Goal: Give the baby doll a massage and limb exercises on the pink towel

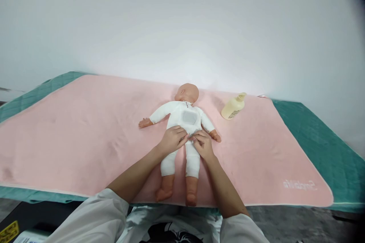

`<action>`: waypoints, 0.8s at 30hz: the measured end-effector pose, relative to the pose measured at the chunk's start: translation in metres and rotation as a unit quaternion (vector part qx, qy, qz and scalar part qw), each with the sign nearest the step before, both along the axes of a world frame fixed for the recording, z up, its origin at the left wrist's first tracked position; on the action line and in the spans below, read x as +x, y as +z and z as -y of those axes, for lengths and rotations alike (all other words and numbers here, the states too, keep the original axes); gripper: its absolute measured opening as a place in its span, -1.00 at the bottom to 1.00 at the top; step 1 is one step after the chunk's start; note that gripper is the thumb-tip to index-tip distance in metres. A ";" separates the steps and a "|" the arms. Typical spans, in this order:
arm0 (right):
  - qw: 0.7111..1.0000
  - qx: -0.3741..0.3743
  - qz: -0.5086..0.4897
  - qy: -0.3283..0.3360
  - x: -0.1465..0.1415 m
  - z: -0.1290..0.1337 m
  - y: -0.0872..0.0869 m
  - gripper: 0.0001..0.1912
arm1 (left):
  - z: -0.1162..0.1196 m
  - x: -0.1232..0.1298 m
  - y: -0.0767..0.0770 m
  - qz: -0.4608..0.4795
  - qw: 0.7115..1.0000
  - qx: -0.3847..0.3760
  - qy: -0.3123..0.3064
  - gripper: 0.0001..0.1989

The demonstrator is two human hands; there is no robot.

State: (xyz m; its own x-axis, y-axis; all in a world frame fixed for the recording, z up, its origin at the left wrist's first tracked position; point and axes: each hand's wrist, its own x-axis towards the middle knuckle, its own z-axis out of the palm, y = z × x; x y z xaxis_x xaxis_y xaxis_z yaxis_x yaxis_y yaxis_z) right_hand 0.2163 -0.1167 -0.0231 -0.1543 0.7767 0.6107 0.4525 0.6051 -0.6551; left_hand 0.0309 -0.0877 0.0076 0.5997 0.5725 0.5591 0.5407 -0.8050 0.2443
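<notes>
A baby doll with a white cloth body (176, 117) lies face down on a pink mat (99, 133), its bald head away from me and its feet at the near edge. A grey rectangular panel (189, 117) shows on its back. My left hand (173, 139) rests on the doll's lower back at the left, fingers bent together. From the right, my right hand (203, 143) meets it there, thumb and fingers pinched close at the white cloth. The fingertips of both hands nearly touch; what they pinch is too small to make out.
A pale yellow pump bottle (233, 107) stands on the mat, right of the doll's head. Green quilted cloth (319, 140) shows beneath the mat. A white wall (182, 26) rises behind. Below the near edge at left are a dark surface and a yellow label (9, 231).
</notes>
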 end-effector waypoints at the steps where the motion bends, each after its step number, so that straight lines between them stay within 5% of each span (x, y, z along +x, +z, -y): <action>1: 1.000 0.002 -0.002 0.001 0.000 0.000 0.000 -0.73 | 0.000 0.000 0.000 0.002 1.000 0.003 -0.002 -0.63; 12: 0.998 0.041 -0.032 -0.021 0.002 0.005 0.003 -0.73 | 0.002 -0.007 0.002 0.114 0.993 0.041 0.011 -0.76; 24: 0.998 -0.040 -0.045 -0.033 -0.001 0.000 0.002 -0.66 | -0.007 -0.004 0.001 0.077 0.995 -0.057 0.036 -0.67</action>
